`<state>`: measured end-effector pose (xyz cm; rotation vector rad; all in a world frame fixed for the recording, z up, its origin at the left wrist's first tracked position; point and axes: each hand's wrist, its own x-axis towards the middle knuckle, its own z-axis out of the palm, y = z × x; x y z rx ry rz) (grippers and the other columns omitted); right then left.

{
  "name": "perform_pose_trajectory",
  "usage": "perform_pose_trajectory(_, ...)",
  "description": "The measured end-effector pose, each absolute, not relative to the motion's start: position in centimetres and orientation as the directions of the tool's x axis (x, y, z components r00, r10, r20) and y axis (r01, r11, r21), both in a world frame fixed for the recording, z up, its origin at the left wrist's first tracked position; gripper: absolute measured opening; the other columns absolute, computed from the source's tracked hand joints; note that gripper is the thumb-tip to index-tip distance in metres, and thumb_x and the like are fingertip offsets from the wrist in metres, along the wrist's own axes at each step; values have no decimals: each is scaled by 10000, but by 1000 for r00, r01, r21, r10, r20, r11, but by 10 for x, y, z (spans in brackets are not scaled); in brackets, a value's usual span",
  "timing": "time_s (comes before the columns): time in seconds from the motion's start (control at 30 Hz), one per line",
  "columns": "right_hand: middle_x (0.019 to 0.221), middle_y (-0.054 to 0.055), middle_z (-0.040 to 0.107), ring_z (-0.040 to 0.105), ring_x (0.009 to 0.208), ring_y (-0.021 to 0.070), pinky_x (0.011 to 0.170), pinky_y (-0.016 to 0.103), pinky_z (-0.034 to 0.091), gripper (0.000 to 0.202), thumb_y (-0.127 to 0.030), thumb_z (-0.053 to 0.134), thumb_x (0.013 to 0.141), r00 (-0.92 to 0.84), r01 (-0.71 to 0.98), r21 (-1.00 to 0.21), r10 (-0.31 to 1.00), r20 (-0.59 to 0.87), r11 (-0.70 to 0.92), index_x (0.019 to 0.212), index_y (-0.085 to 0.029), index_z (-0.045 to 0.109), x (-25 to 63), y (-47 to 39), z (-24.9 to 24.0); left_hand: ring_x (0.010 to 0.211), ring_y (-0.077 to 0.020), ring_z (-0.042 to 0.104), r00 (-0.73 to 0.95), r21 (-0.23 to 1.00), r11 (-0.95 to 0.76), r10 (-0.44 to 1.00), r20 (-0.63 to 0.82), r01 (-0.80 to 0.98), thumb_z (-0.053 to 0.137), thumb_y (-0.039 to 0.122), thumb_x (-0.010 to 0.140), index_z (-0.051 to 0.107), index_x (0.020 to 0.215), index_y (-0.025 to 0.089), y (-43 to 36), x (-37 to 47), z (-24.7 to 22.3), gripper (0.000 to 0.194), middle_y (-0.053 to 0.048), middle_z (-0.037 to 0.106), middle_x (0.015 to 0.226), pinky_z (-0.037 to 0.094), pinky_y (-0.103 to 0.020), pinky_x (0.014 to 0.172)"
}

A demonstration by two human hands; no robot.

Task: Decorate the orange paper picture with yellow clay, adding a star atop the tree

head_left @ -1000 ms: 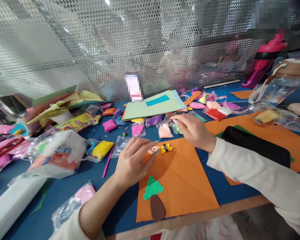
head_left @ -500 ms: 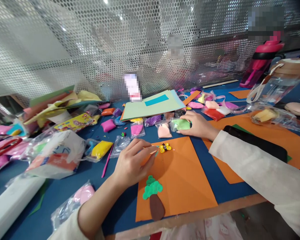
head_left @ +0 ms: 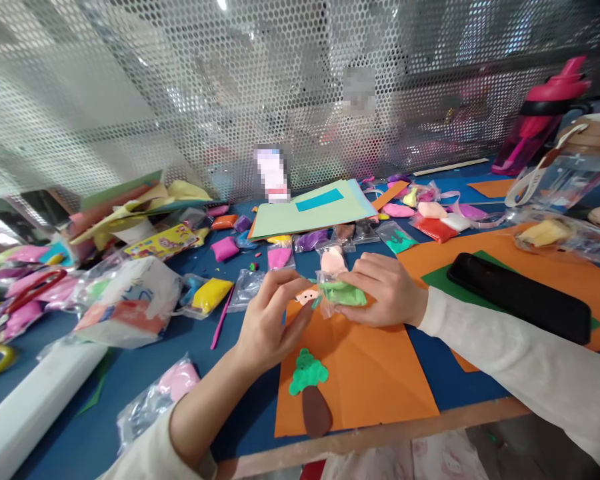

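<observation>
Between the thumb and fingers of my left hand [head_left: 267, 327] is a small peach clay face [head_left: 307, 297] with dark dot eyes. My right hand [head_left: 383, 290] grips a clear packet of light green clay [head_left: 345, 294], its near end close beside the face. Both hands hover around the top of an orange paper sheet [head_left: 375, 380]. On that sheet lies a flat clay tree with a green crown [head_left: 307, 372] and a brown trunk [head_left: 317, 411]. The yellow and black clay bee is hidden now behind the packet and right hand.
Clay packets lie along the back, including peach [head_left: 333, 260] and yellow [head_left: 212, 295]. A pink stick [head_left: 221, 319] lies left of my hand. A black phone [head_left: 520, 297] rests on paper at right. Bottles [head_left: 540, 120] stand before a perforated metal screen [head_left: 300, 80].
My right hand has brought the green clay packet left and nearer, over the orange sheet, covering the bee. In my left hand the clay face now shows its eyes.
</observation>
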<state>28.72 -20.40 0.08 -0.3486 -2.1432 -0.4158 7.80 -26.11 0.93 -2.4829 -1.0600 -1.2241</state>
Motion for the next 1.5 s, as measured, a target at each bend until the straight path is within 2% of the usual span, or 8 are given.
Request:
perform_pose_trajectory(0.4,673,45,578,525,637,163,578,294,440,256,-358,592,818,-560,386,143,108,821,911,885,-114,632,288,-202,0,806,-146,568,450,175,-736,565,691,654,440,114,836,468,1036,169,-265,78,11,210,-78,544,950,517,-253,667)
perform_pose_trajectory(0.77,676,59,593,519,634,175,599,301,439,289,-384,554,840,-587,458,199,127,800,866,906,-116,643,294,-196,4,801,-193,591,432,-19,-562,611,663,827,492,218,817,571,948,215,-250,51,22,153,-67,608,919,498,-310,690)
perform_pose_trajectory(0.93,731,94,606,558,719,214,635,314,426,338,-416,529,838,-597,672,164,396,697,722,866,-113,677,310,-176,5,827,-312,594,172,-42,-180,811,559,983,539,303,768,622,888,193,-228,-18,31,183,-132,616,868,475,-413,654)
perform_pose_trajectory(1.0,787,105,630,575,763,224,629,311,401,327,-430,555,815,-572,770,110,604,555,629,808,-127,678,317,-169,5,688,-287,603,109,-49,-97,886,451,994,592,357,730,642,832,190,-222,-43,28,203,-102,621,735,457,-369,569)
perform_pose_trajectory(1.17,751,133,669,585,689,234,511,300,270,335,-437,632,776,-491,839,35,728,479,543,697,-115,674,333,-158,8,503,-218,586,59,-39,-50,962,266,998,657,437,675,672,870,224,-218,-69,19,290,-42,642,613,395,-278,459)
perform_pose_trajectory(1.37,775,113,687,599,692,211,543,278,300,396,-482,561,836,-419,836,-100,746,517,539,909,-117,694,323,-168,10,696,-294,625,107,-76,-79,860,499,994,637,422,716,576,1078,186,-226,-45,27,436,-70,655,770,466,-406,641)
perform_pose_trajectory(1.47,530,-8,528,480,498,118,505,239,304,403,-518,562,822,-461,752,-217,732,503,623,922,-148,687,306,-186,11,917,-319,601,244,-109,-232,708,663,967,594,371,782,524,1112,162,-234,-10,33,396,-111,640,947,465,-448,770)
perform_pose_trajectory(1.5,489,-38,440,418,458,101,487,233,291,417,-530,571,812,-471,647,-379,738,484,662,913,-141,683,300,-193,12,923,-300,599,303,-127,-305,642,704,944,603,364,783,512,1107,165,-237,5,33,391,-110,640,964,470,-429,777)
